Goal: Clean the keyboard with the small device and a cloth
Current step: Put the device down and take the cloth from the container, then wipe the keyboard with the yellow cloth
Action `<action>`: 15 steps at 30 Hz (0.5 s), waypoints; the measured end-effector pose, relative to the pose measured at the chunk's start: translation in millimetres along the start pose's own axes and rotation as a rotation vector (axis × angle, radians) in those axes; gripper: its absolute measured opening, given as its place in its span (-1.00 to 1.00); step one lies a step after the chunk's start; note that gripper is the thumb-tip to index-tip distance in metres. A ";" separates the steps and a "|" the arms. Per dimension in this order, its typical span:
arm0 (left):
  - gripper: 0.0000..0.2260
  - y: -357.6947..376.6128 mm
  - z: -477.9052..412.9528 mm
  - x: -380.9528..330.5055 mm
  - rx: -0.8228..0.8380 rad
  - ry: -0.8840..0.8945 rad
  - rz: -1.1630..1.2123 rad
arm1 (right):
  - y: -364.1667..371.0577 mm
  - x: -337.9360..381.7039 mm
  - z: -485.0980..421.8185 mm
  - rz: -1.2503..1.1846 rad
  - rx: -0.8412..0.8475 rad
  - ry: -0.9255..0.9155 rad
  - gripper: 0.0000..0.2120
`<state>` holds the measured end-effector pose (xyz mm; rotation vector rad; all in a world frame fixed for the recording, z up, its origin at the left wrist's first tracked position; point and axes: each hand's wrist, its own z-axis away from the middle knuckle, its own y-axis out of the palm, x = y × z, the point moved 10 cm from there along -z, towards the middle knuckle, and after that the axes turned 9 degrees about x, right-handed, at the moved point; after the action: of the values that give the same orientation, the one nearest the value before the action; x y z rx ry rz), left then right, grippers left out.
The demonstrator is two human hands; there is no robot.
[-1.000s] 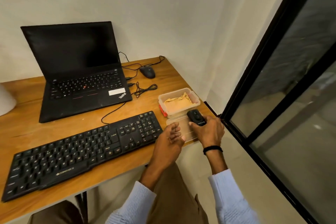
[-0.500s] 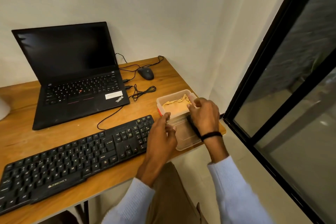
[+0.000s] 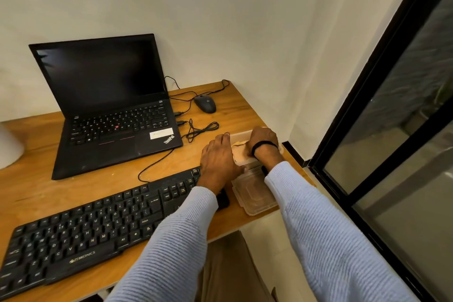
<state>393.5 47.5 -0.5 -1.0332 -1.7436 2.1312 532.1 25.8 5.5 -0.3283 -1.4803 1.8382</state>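
1. Both hands are at the open plastic container (image 3: pixel 241 135) on the desk's right end. The left hand (image 3: pixel 217 158) rests flat against its near-left wall, fingers extended, apparently steadying it.
2. The right hand (image 3: pixel 262 140) reaches into the container, knuckles up, over the tan cloth (image 3: pixel 237 146). Its fingers are hidden, so whether they have closed on the cloth cannot be told.
3. The clear lid (image 3: pixel 255 191) lies just in front of the container, under the right forearm.
4. A small dark object (image 3: pixel 222 198) shows beside the left wrist, touching the keyboard's right edge; possibly the small device, but too occluded to confirm.
5. The black keyboard (image 3: pixel 98 225) lies diagonally across the front of the desk (image 3: pixel 36 193), untouched.
6. Judgement: fetching stage; cleaning not begun. The cloth should lift out easily while the container is braced.
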 end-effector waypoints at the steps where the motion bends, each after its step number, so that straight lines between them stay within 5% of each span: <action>1: -0.03 0.1 0.6 0.2 -0.008 0.004 0.009 | -0.3 -0.6 1.5 -0.011 -0.017 -0.001 -0.68; 11: 0.08 3.5 5.8 -1.3 0.043 0.023 0.092 | -33.7 -9.9 20.0 -0.172 -0.071 -0.074 -0.58; 15: 0.32 -12.7 27.7 5.9 0.143 -0.005 0.303 | -58.6 -6.2 59.1 -0.570 -0.072 -0.229 -0.72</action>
<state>368.6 32.8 10.6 -1.3232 -1.4890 2.3948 522.7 -18.2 75.8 0.2615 -1.5892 1.3948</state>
